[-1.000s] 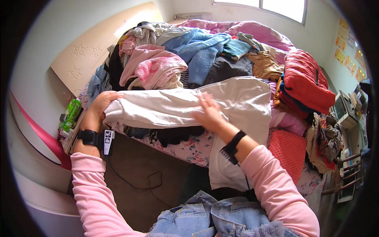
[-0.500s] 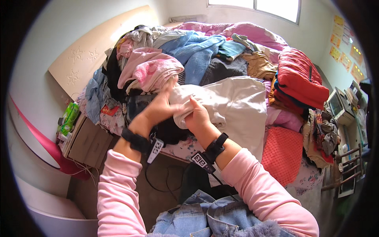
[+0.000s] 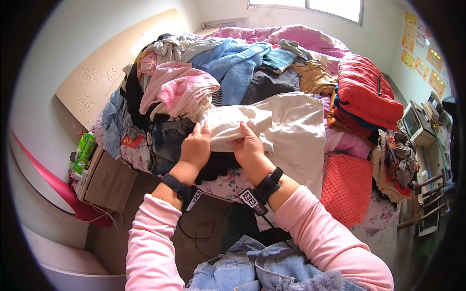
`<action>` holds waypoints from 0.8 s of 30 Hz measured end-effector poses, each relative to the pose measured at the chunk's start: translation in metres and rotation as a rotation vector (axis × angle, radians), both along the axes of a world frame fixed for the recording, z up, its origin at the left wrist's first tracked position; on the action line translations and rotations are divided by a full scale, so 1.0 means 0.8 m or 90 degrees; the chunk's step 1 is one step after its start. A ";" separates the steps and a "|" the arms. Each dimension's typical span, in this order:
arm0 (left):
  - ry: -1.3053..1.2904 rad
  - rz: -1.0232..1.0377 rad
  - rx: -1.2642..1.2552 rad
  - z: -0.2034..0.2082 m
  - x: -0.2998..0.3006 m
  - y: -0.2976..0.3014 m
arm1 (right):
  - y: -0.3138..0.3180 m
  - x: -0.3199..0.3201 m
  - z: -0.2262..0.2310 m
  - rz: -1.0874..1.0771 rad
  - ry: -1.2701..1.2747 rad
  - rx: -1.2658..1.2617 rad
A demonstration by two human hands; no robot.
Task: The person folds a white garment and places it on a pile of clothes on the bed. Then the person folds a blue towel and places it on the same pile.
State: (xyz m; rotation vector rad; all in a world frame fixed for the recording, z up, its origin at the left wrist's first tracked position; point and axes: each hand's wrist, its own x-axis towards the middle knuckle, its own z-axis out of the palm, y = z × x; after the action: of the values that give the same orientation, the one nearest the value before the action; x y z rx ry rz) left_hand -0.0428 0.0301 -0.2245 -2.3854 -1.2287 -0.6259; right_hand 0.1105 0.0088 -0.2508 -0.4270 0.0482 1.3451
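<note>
A white garment [image 3: 296, 126] lies across the front of the bed, its wide part spread out and hanging over the edge on the right. Its narrower end stretches between my two hands. My left hand [image 3: 196, 145] grips the left end of this part, fingers closed on the fabric. Thumb on top, my right hand [image 3: 248, 145] pinches the near edge a little further right. What the fingers hold underneath is hidden. Just beyond my left hand sits a folded pink towel-like cloth [image 3: 187, 92]. Dark jeans [image 3: 167, 143] lie to the left of that hand.
A heap of clothes covers the bed, including a blue knit garment [image 3: 233, 63]. At the right are a folded red padded jacket [image 3: 366, 92] and a coral textured cloth [image 3: 347, 189]. A bedside cabinet [image 3: 109, 179] stands at the left, a wooden chair [image 3: 427, 201] at the right.
The bunched end of the white garment is now flatter and drawn out. My left hand has come down and toward me, onto its left end; my right hand keeps its hold.
</note>
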 end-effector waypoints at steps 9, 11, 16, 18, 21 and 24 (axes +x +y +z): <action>-0.529 0.147 -0.255 -0.022 -0.016 0.042 | -0.002 0.041 -0.029 0.060 -0.477 -0.159; -0.697 0.039 -0.301 -0.024 -0.018 0.052 | -0.012 0.049 -0.027 -0.140 -0.876 -0.236; -0.525 -0.146 -0.182 -0.004 -0.004 0.039 | -0.014 0.032 -0.007 -0.393 -1.280 0.134; -0.612 -0.210 -0.198 0.007 0.016 0.022 | -0.010 0.018 -0.008 -0.153 -1.315 0.180; -0.567 -0.312 -0.260 0.023 0.053 -0.009 | -0.020 0.002 -0.030 -0.020 -1.411 0.124; -0.565 -0.350 -0.312 0.035 0.101 -0.032 | 0.001 0.007 -0.041 -0.062 -0.847 0.128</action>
State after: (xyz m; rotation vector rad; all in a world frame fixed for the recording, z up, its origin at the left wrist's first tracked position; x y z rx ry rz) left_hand 0.0378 0.0043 -0.1961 -2.9956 -1.0711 -1.8964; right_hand 0.1157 0.0092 -0.2837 -1.0479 -1.1344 0.7471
